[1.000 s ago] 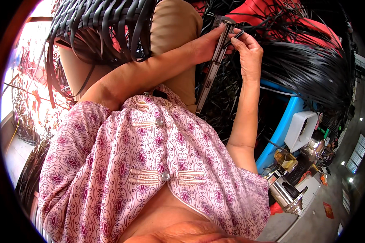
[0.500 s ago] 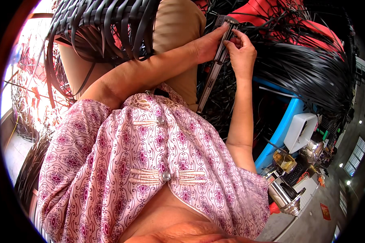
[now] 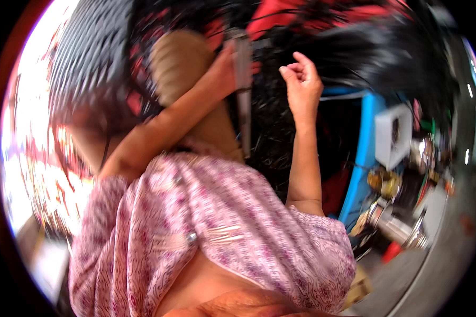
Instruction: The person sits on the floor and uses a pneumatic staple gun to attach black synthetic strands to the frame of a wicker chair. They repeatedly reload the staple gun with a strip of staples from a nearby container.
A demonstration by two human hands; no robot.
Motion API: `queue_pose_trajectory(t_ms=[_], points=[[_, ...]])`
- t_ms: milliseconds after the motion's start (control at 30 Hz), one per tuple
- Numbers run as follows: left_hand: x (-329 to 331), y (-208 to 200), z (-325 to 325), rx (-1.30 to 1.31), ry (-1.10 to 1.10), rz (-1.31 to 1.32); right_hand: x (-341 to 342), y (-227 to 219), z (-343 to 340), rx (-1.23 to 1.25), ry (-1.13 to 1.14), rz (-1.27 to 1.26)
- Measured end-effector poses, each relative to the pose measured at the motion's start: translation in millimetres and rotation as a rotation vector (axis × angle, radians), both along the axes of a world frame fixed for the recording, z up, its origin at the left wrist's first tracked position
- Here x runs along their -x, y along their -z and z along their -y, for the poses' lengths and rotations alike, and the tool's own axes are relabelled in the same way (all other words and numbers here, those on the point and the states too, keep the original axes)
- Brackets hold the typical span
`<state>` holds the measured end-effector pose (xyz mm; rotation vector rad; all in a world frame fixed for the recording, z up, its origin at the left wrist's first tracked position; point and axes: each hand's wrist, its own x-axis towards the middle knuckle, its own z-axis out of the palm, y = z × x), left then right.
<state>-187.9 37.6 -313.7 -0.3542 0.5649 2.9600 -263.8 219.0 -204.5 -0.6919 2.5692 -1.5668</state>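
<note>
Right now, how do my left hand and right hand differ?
Your left hand is closed around the long metal tool; your right hand is loosely curled and seems to hold nothing. The left hand is partly hidden by the tool, while the right hand shows clear of it. Both hands are bare.

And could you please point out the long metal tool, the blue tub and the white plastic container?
Long metal tool (image 3: 244, 108), head view: its shaft.
Blue tub (image 3: 368, 128), head view: its rim.
White plastic container (image 3: 385, 140), head view: its wall.
</note>
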Motion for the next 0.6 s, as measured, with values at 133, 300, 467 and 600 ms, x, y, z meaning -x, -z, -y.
queue_pose_trajectory(t_ms=[133, 300, 467, 600], points=[[-9.2, -5.9, 6.8, 0.041, -0.038, 0.110, 50.2, -48.5, -84.4, 0.014, 0.355, -0.333], [-1.8, -20.6, 3.2, 0.142, -0.019, 0.173, 122.1, -114.0, -235.3, 0.074, 0.831, -0.450], [-2.3, -22.8, -4.5, 0.108, 0.006, 0.149, 206.8, -107.1, -368.1, 0.222, 1.026, -0.308], [-2.7, -27.1, -7.0, 0.127, 0.008, 0.164, 247.4, -85.5, -407.0, 0.221, 1.081, -0.096]])
